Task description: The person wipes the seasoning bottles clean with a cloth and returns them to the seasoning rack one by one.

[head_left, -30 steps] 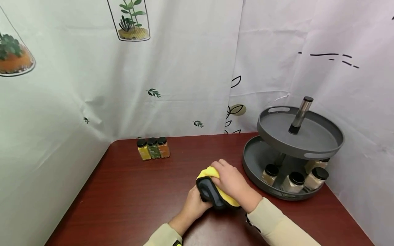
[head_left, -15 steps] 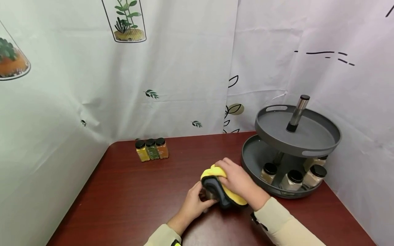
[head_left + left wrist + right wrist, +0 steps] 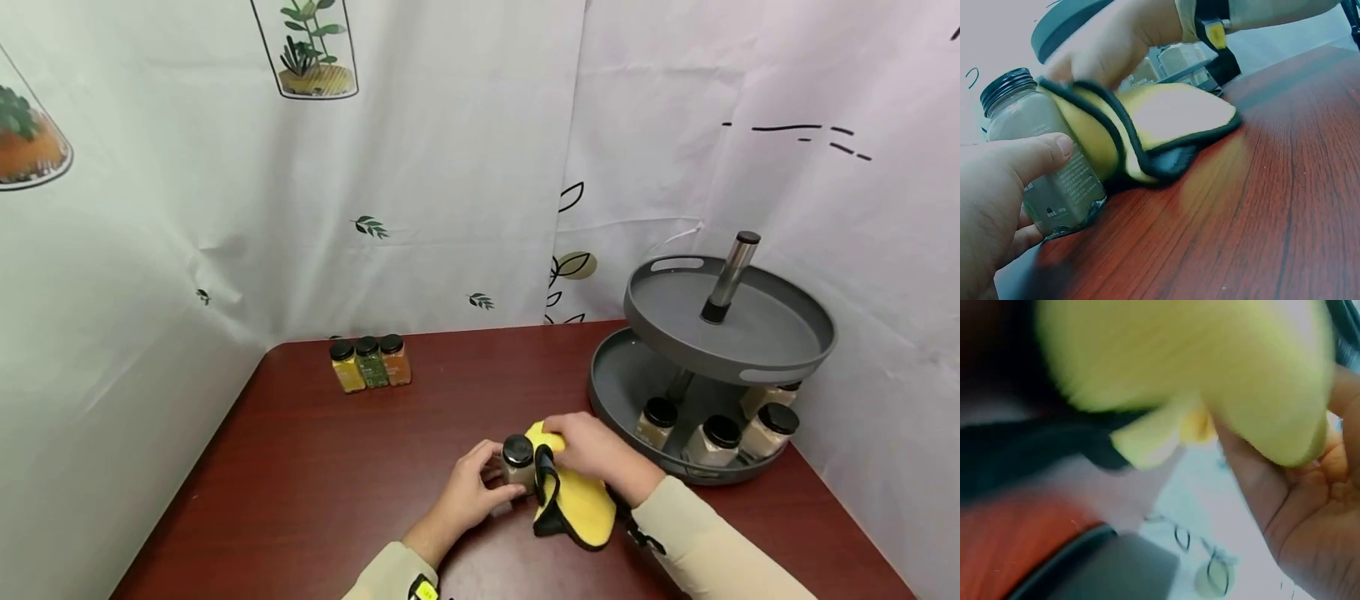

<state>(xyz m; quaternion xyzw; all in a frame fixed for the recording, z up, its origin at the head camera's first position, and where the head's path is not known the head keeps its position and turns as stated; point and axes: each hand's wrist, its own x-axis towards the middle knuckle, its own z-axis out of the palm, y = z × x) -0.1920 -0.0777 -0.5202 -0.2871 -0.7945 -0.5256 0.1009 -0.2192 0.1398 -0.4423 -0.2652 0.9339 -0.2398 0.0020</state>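
Note:
Near the front middle of the table, my left hand [image 3: 467, 497] grips a spice jar [image 3: 518, 468] with a black lid. The left wrist view shows the clear jar [image 3: 1069, 194] tilted, greyish-brown inside, with white print and my thumb across its side. Just right of it, my right hand [image 3: 596, 450] holds a yellow cleaning cloth [image 3: 587, 507] with a grey side and black edging. The cloth [image 3: 1179, 112] hangs folded against or very close to the jar. In the blurred right wrist view, the cloth [image 3: 1179, 356] is pinched between thumb and fingers.
A grey two-tier turntable [image 3: 750, 350] stands at the right, with several black-lidded jars [image 3: 711, 446] on its lower tier. Three spice jars [image 3: 372, 367], yellow, green and orange, stand together at the back left of the brown table [image 3: 300, 483]. A white printed curtain [image 3: 450, 167] hangs behind.
The cloth, earlier wrapped over the jar, has been drawn off to the right by my right hand and hangs down. The jar's lid and body now show in my left hand.

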